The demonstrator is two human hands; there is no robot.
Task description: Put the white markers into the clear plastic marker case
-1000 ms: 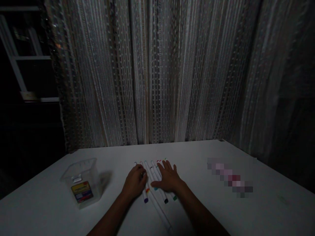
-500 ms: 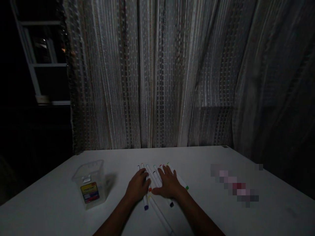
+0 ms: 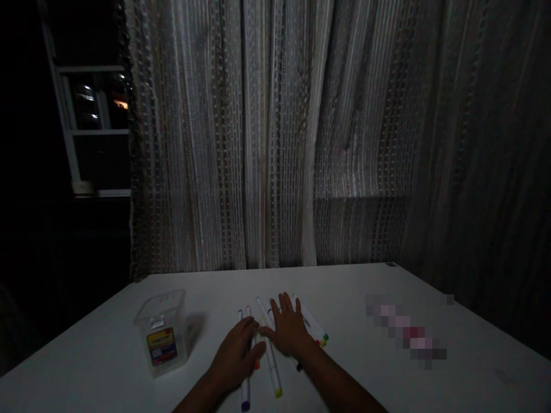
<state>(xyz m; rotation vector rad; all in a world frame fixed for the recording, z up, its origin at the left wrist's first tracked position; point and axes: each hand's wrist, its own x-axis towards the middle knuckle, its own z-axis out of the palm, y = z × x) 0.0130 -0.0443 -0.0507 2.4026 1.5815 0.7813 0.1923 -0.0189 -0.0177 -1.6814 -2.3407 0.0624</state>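
White markers with coloured ends lie fanned out on the white table in front of me. My left hand (image 3: pixel 236 351) rests over a purple-ended marker (image 3: pixel 245 396) and an orange-ended one (image 3: pixel 257 363), its thumb apart from the bent fingers. Flat on the markers to the right is my right hand (image 3: pixel 287 327), fingers spread and pointing away from me. Between the hands runs a yellow-ended marker (image 3: pixel 272 370), close to my right thumb. A green-ended marker (image 3: pixel 317 325) shows beyond the right fingers. The right hand and wrist partly cover several others.
A clear plastic bin (image 3: pixel 181 332) with a colourful label stands on the table (image 3: pixel 103 355) at the left. Toward the right lies a pixelated pinkish item (image 3: pixel 404 327). A striped curtain (image 3: pixel 267 143) hangs behind the table, beside a dark window (image 3: pixel 99 132).
The yellow-ended marker has shifted and turned between my hands. The purple-ended marker has come nearer to me with my left hand. My right fingers are more spread, and the view has tilted up slightly.
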